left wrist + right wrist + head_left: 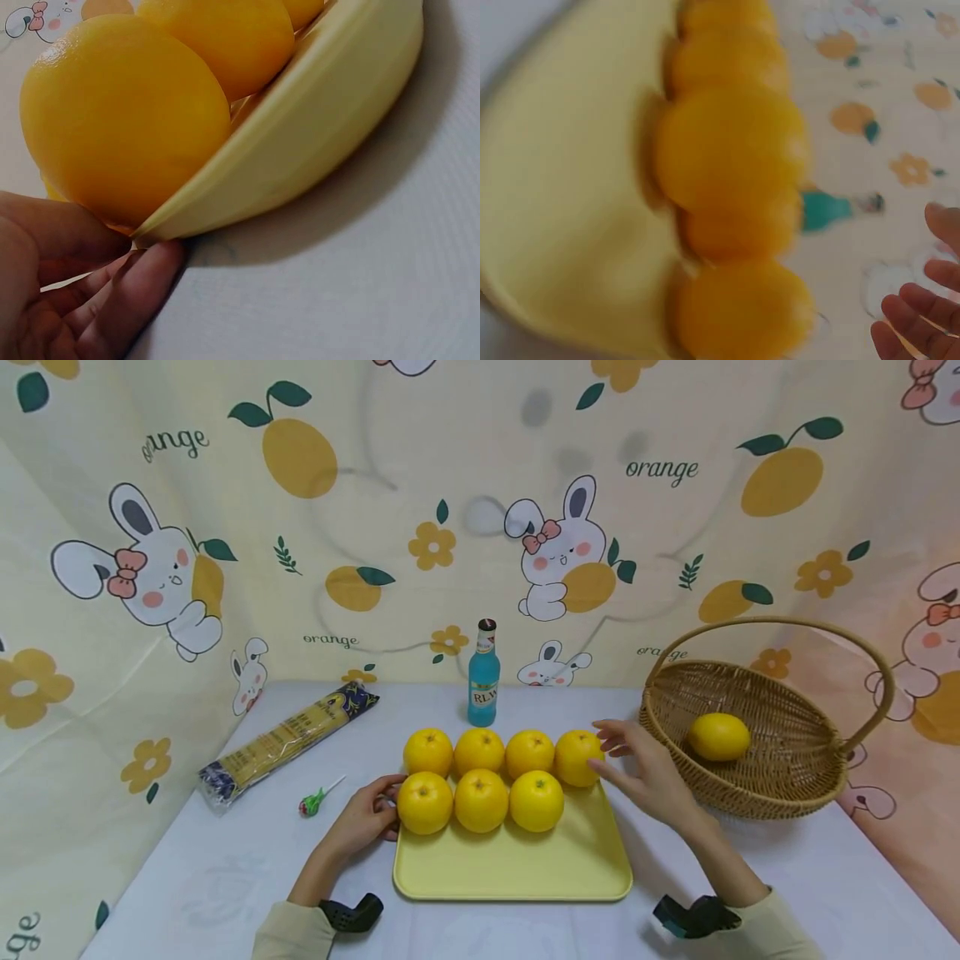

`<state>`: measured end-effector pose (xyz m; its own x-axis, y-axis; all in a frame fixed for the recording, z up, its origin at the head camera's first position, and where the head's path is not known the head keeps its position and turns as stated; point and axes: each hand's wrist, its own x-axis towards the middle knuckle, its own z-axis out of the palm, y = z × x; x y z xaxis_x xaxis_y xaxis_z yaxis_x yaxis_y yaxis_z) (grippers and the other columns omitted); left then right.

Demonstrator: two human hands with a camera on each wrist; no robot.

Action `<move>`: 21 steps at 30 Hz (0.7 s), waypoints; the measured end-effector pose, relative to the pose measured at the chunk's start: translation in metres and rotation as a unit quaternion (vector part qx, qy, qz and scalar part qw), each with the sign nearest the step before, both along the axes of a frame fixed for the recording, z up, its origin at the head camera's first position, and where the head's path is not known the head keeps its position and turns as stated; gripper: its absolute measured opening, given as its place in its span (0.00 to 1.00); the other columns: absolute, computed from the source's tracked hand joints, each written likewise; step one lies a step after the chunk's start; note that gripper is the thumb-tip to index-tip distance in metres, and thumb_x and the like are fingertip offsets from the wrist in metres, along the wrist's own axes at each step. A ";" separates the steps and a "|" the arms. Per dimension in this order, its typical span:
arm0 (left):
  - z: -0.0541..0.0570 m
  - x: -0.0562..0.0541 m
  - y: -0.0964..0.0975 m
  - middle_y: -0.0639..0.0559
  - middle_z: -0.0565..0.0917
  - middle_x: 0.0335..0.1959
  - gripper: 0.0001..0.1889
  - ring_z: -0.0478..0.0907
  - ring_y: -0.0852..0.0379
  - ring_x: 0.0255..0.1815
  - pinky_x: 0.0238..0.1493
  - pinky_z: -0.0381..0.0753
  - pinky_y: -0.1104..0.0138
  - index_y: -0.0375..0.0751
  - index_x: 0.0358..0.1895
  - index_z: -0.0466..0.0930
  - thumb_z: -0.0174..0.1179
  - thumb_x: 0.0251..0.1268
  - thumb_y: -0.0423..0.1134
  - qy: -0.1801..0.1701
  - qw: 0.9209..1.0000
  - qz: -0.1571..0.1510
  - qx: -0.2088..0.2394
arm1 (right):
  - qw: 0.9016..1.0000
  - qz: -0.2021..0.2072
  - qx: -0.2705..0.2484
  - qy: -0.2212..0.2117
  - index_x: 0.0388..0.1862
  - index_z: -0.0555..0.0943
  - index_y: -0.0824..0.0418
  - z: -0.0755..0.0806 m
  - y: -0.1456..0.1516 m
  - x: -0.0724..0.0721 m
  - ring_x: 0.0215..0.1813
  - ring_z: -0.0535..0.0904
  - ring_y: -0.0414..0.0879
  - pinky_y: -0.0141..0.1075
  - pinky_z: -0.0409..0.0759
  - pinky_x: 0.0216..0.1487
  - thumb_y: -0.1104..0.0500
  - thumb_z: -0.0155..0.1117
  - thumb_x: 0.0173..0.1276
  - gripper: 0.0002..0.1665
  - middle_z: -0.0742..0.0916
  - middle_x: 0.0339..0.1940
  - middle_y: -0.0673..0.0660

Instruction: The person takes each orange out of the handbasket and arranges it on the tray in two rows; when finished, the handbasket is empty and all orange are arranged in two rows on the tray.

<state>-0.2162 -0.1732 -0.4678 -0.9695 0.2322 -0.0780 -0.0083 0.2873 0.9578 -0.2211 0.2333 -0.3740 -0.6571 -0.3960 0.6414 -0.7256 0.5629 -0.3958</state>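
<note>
Several oranges sit in two rows on a yellow tray, three of them in the front row. My left hand is at the tray's left side. In the left wrist view its thumb lies above the tray's rim and its fingers below, pinching it beside an orange. My right hand hovers at the right end of the back row, fingers spread and holding nothing. Its fingertips are close to the rightmost orange; touching or apart, I cannot tell. The right wrist view is blurred.
At the right stands a wicker basket with a lemon inside. A blue bottle is upright behind the tray. To the left lie a pack of spaghetti and a lollipop. A patterned cloth hangs behind the table.
</note>
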 end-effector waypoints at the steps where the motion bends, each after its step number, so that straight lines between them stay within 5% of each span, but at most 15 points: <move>1: 0.000 0.000 0.000 0.41 0.71 0.44 0.28 0.74 0.53 0.28 0.24 0.83 0.64 0.37 0.63 0.66 0.52 0.54 0.24 0.001 1.000 0.001 0.001 | 1.000 -0.006 -0.003 0.008 0.54 0.75 0.64 0.007 0.006 -0.002 0.41 0.78 0.46 0.31 0.82 0.39 0.71 0.71 0.50 0.30 0.81 0.45 0.58; 8: 0.001 0.000 0.000 0.42 0.72 0.44 0.27 0.74 0.53 0.28 0.24 0.83 0.64 0.39 0.63 0.67 0.53 0.56 0.26 -0.002 1.000 0.011 -0.006 | 0.995 -0.100 -0.004 0.029 0.44 0.80 0.66 0.038 0.050 -0.019 0.35 0.74 0.35 0.16 0.74 0.35 0.71 0.67 0.55 0.15 0.81 0.36 0.56; 12: -0.001 -0.001 0.001 0.42 0.72 0.44 0.27 0.74 0.54 0.28 0.24 0.83 0.64 0.38 0.63 0.67 0.53 0.56 0.26 0.000 1.000 0.007 -0.008 | 0.986 -0.163 0.020 -0.008 0.40 0.81 0.65 0.057 0.078 -0.027 0.33 0.73 0.29 0.16 0.72 0.32 0.63 0.65 0.61 0.09 0.82 0.34 0.57; 16: -0.003 -0.002 0.000 0.43 0.73 0.44 0.27 0.74 0.54 0.27 0.23 0.83 0.64 0.38 0.63 0.66 0.53 0.57 0.26 -0.002 1.000 0.008 -0.009 | 0.970 -0.217 0.061 -0.093 0.44 0.80 0.63 0.074 0.106 -0.034 0.33 0.76 0.39 0.24 0.73 0.31 0.51 0.59 0.67 0.16 0.84 0.36 0.59; 21: -0.002 -0.001 0.000 0.43 0.72 0.44 0.27 0.74 0.54 0.27 0.23 0.83 0.64 0.38 0.63 0.66 0.54 0.57 0.26 -0.006 1.000 0.015 -0.007 | 0.952 -0.233 0.107 -0.166 0.51 0.76 0.66 0.078 0.138 -0.049 0.42 0.77 0.59 0.48 0.77 0.37 0.45 0.52 0.70 0.26 0.82 0.42 0.67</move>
